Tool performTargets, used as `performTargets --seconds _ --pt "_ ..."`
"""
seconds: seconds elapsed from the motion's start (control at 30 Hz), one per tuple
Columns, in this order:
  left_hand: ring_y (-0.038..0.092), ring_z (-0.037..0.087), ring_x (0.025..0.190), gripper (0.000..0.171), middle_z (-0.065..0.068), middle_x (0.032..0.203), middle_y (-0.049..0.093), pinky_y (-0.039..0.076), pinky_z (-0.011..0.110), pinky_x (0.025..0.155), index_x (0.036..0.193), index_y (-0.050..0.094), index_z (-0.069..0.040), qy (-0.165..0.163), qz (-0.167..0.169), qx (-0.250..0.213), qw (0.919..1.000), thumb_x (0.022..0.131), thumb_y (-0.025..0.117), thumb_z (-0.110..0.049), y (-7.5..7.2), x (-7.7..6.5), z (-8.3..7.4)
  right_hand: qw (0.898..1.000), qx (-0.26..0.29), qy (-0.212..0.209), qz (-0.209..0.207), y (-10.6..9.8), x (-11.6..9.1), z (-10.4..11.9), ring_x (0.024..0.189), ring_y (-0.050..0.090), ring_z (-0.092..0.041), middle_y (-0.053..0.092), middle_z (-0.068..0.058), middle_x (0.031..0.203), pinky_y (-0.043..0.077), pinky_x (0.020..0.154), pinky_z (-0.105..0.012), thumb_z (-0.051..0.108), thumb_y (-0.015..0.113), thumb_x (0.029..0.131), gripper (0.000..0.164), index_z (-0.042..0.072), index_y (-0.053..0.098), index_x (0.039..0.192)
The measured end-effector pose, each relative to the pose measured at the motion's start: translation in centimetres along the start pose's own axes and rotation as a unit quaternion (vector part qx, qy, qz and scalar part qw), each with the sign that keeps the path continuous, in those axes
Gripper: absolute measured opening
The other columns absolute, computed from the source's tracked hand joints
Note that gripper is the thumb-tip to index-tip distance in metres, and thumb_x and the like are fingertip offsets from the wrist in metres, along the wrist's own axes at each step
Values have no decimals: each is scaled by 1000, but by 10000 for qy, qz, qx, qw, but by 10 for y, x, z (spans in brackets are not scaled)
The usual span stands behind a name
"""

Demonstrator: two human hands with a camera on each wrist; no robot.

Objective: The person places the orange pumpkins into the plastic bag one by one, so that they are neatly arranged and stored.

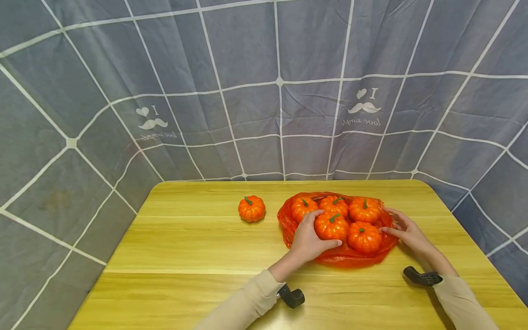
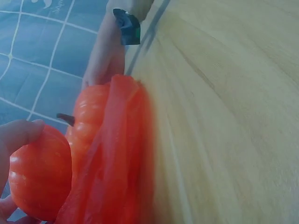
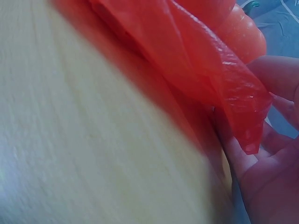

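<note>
A red plastic bag [image 1: 350, 260] lies spread on the table with several small orange pumpkins in its opening. My left hand [image 1: 308, 238] grips the front-left pumpkin [image 1: 331, 227], thumb on the near side and fingers over the far side. The left wrist view shows that same pumpkin [image 2: 41, 175] beside the bag's raised edge [image 2: 119, 140]. At the bag's right rim, my right hand [image 1: 412, 234] holds the thin plastic [image 3: 233, 88] between thumb and fingers, close to the front-right pumpkin [image 1: 365, 238]. The bottoms of the bagged pumpkins are hidden.
A single pumpkin [image 1: 251, 209] sits on the wooden table [image 1: 185, 247], left of the bag. Behind the table hangs a grey curtain [image 1: 247, 114] with white lines. Black wrist mounts [image 1: 292, 297] project from both sleeves.
</note>
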State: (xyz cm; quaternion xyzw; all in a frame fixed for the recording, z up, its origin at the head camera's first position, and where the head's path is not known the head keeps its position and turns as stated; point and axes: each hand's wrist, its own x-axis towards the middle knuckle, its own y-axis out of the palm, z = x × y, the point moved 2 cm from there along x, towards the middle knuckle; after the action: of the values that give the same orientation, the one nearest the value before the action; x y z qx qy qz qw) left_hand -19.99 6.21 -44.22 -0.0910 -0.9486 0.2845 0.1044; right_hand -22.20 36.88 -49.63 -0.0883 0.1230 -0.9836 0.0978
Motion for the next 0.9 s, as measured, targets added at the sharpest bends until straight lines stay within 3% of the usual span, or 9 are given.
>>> performTargets --seconds 0.43,0.67,0.9 --pt "55 24 119 82 4 131 56 46 39 99 133 46 -15 -193 133 145 9996 65 88 -35 13 3 7 9999 -9 -164 -10 -1 2 -2 97 59 10 57 27 113 50 77 -10 -5 57 90 54 10 43 140" --pt "54 25 118 81 5 129 52 46 40 99 134 48 -14 -134 225 278 9993 67 87 -35 16 3 11 9996 91 -276 34 -1 0 -1 96 60 9 58 26 112 51 76 -10 -8 57 90 56 12 44 140" --pt "54 25 116 80 6 126 52 46 39 98 134 49 -14 -81 268 356 9990 66 87 -33 19 1 15 9999 -11 -133 -17 -1 1 -3 97 59 10 58 26 111 50 77 -10 -5 58 91 54 9 42 141"
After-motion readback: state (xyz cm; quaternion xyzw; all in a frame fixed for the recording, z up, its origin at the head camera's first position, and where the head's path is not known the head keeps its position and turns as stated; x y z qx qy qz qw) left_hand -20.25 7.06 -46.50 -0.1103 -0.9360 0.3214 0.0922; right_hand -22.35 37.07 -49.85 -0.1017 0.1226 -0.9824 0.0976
